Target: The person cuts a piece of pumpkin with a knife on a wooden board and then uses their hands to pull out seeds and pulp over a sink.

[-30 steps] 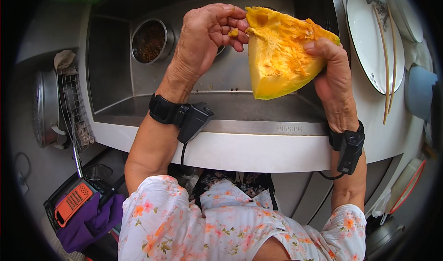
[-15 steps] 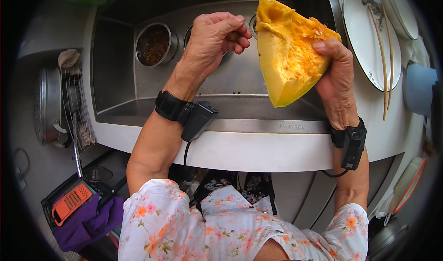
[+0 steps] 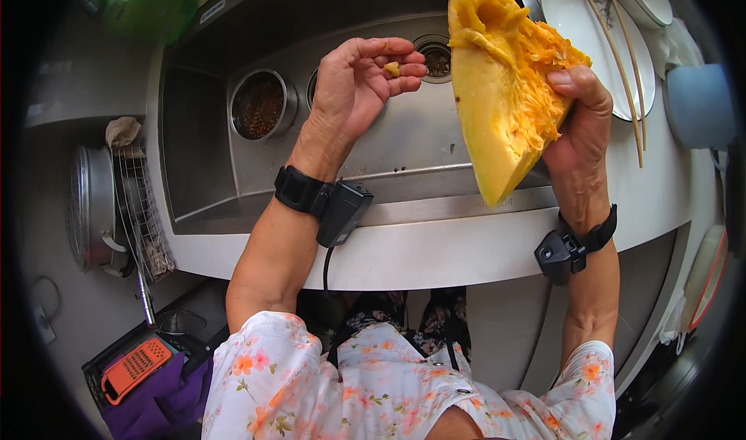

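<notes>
My right hand grips a large wedge of pumpkin over the sink, thumb pressed on its stringy orange pulp and fingers hidden behind. The wedge stands tilted, its pointed end down, with pale yellow flesh facing left. To its left, my left hand is turned palm up with the fingers stretched out. A small yellowish bit of pumpkin lies on those fingers. The sink's drain shows between the left hand and the wedge.
A steel bowl with brownish contents stands in the sink; another round rim is partly behind my left hand. On the right counter are a white plate with chopsticks and a blue container. An orange grater lies lower left.
My left hand has gone from curled fingers to an opened palm, showing the small bit. The wedge and right hand have shifted slightly right. The whole view has shifted too.
</notes>
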`<state>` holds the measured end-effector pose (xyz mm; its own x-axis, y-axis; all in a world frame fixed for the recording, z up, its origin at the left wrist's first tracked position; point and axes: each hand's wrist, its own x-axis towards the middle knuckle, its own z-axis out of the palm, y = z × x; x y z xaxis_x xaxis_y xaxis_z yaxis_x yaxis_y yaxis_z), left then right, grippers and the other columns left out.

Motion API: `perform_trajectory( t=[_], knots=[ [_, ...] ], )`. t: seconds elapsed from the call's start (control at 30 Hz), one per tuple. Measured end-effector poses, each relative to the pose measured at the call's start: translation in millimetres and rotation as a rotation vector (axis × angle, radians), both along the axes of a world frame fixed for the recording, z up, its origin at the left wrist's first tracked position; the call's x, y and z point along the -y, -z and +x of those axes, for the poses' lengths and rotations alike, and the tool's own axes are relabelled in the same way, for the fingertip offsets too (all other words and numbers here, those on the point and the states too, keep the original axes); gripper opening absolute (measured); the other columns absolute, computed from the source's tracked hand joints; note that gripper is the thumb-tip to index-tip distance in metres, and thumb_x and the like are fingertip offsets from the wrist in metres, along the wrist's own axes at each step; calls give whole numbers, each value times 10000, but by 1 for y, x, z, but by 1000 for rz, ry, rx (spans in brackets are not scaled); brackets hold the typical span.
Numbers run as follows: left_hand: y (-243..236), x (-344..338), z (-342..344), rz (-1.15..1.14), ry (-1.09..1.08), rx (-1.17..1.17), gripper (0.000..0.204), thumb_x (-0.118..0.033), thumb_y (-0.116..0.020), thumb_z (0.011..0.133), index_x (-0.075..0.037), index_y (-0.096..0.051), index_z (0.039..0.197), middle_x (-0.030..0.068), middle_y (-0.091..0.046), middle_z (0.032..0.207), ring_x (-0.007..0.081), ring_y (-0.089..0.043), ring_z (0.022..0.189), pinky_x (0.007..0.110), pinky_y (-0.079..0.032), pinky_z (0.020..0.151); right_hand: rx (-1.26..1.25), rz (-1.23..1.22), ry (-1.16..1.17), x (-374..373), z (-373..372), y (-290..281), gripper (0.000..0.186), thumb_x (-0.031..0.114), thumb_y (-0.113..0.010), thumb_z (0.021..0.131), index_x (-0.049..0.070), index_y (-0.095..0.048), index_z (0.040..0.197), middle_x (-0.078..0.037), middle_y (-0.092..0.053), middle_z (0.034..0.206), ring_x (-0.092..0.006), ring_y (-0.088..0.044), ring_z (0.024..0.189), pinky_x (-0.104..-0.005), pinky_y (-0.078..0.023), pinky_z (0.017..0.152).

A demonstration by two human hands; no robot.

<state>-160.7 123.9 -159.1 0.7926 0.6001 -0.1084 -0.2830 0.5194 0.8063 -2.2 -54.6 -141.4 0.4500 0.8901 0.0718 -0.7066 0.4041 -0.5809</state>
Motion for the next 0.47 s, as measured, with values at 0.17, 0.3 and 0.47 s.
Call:
perform_trajectory(
  t=[0.17, 0.3, 0.47],
  knots=[
    [-2, 7, 4, -100, 93, 3, 373, -215, -423, 859, 104, -568, 988, 222, -604, 950, 286, -606, 833, 362, -506, 768, -5, -42, 128, 33, 1, -18, 341, 40, -563, 709, -69, -557, 1032, -131, -625, 975, -215, -616, 890, -337, -492, 887],
    [1, 4, 0, -102, 180, -19, 355, -222, -452, 862, 86, -580, 983, 211, -611, 934, 276, -606, 829, 358, -501, 760, -83, 2, 177, 70, -10, -29, 378, 37, -517, 704, -87, -548, 1060, -147, -627, 994, -225, -619, 902, -351, -498, 885],
    [0, 2, 1, 33, 229, -43, 367, -221, -462, 862, 95, -580, 1008, 224, -618, 956, 295, -613, 840, 378, -505, 774, -174, 233, 212, 137, -22, -19, 539, 81, -504, 687, -86, -483, 1199, -225, -574, 1143, -335, -584, 1043, -408, -476, 931]
  ],
)
